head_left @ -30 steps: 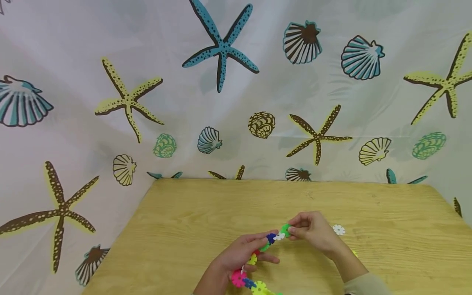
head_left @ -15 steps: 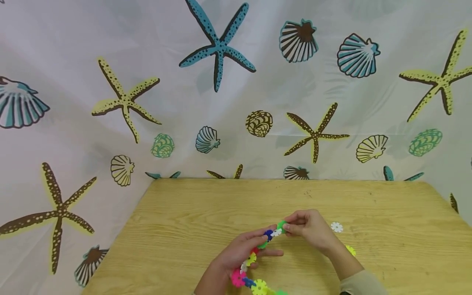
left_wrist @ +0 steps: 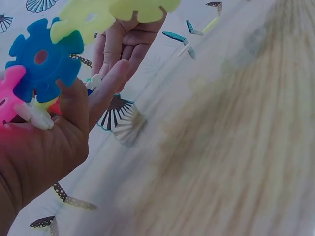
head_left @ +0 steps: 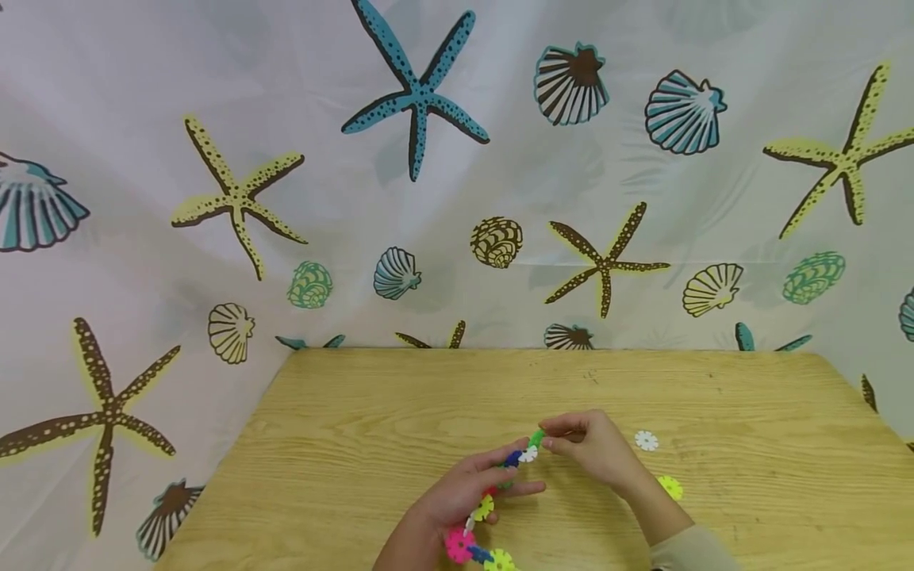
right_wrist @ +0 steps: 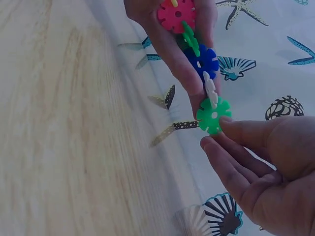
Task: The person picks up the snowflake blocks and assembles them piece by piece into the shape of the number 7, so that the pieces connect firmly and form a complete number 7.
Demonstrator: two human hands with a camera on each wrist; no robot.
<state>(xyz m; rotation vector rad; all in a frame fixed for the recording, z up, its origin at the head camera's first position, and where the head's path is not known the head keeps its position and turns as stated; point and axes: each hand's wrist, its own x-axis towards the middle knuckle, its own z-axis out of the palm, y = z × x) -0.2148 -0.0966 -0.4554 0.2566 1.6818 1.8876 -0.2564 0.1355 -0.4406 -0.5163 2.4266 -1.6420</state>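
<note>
A chain of interlocking notched plastic discs runs along my left hand (head_left: 457,496), which holds it near its far end between thumb and fingers. At that end, my right hand (head_left: 596,450) pinches the rim of a green disc (right_wrist: 213,115) between thumb and fingertips. A white disc (right_wrist: 210,90) is slotted into the green one, followed by a dark blue disc (right_wrist: 204,60), another green disc (right_wrist: 190,39) and a red disc (right_wrist: 177,14). Nearer the body hang a pink disc (head_left: 460,545), a blue disc (left_wrist: 42,56) and a yellow disc (head_left: 498,561). Fingers cover parts of the chain.
On the wooden table (head_left: 371,412), a loose white disc (head_left: 646,441) lies right of my right hand. A loose yellow disc (head_left: 670,487) lies beside the right forearm. A cloth (head_left: 321,159) printed with shells and starfish rises behind and beside the table.
The green end disc has turned from nearly face-on to more edge-on in the head view. My right hand has moved slightly left with it; the head view has shifted a little.
</note>
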